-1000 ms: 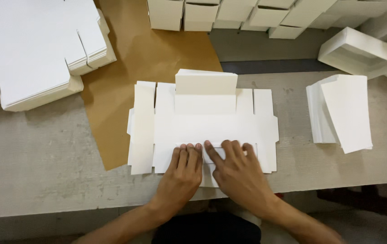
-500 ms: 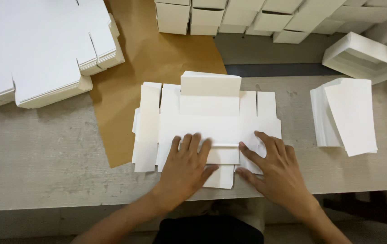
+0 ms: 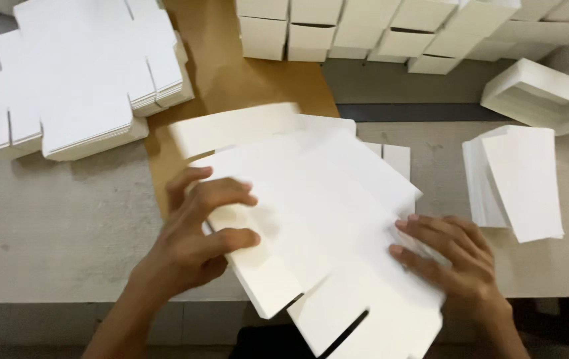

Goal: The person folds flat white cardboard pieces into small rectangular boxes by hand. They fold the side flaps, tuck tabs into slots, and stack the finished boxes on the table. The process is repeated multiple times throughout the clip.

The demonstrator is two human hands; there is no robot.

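A flat white box blank [image 3: 324,226] is lying tilted and blurred across the frame's centre, over the grey bench [image 3: 51,233]. The left hand [image 3: 194,233] is pinching its left edge; the right hand [image 3: 454,259] is pressing down on it, fingers spread. A stack of blanks [image 3: 71,73] is sitting upper left, folded boxes [image 3: 377,26] along the top.
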